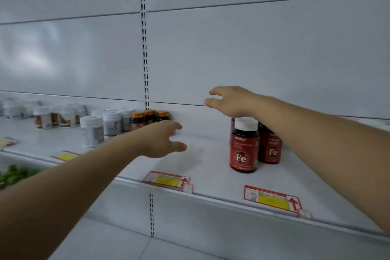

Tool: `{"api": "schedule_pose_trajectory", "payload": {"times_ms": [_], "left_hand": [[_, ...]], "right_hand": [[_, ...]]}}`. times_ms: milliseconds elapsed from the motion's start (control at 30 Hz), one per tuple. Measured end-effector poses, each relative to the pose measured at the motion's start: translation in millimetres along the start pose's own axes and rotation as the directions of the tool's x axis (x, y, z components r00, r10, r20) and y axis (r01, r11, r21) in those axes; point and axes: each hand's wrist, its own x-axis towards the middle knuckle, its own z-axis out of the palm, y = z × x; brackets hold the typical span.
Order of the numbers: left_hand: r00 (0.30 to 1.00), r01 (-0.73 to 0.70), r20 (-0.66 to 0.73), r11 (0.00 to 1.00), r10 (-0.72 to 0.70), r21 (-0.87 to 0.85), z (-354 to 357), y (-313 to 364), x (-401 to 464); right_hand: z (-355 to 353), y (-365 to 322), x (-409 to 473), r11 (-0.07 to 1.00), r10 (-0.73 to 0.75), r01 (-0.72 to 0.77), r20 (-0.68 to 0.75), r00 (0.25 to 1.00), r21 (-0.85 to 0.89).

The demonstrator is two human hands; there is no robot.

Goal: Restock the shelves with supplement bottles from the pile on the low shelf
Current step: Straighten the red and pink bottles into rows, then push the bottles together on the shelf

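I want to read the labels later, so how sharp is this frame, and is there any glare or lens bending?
Head view: the front Fe bottle is sharp enough to read its large letters; the white jars at far left are blurred; a soft glare patch sits on the back panel; the shelf edge and panel seams bow from the wide-angle lens; both hands cast faint shadows.
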Motion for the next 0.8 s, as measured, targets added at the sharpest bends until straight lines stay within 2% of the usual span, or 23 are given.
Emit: {"api": "schedule_pose_trajectory", "payload": {"times_ms": [167, 400, 633, 800], "left_hand": [[0.998, 0.046, -0.049, 0.999, -0.046, 0.006, -12.9, -75.2, -16.7], [0.998, 0.022, -0.051, 0.973, -0.034, -0.228, -31.0, -163.1, -15.7], [0.998, -0.039, -0.069, 0.892, 0.009, -0.45, -19.2, -172.6, 16.6], [0.997, 0.005, -0.058, 0.829, -0.045, -0.559, -9.6, -166.3, 44.4]], "right_hand": [[53.3, -70.2, 20.8, 0.999, -0.04, 0.039, 0.057, 0.998, 0.009], [109.5, -118.3, 38.1, 0.996, 0.089, -0.091, 0.085, 0.992, 0.011], [126.8, -121.3, 53.9, 0.968, 0.246, -0.248, 0.05, 0.968, 0.039], [135.7, -114.0, 79.4, 0.971, 0.233, -0.234, 0.012, 0.972, 0.044]]}}
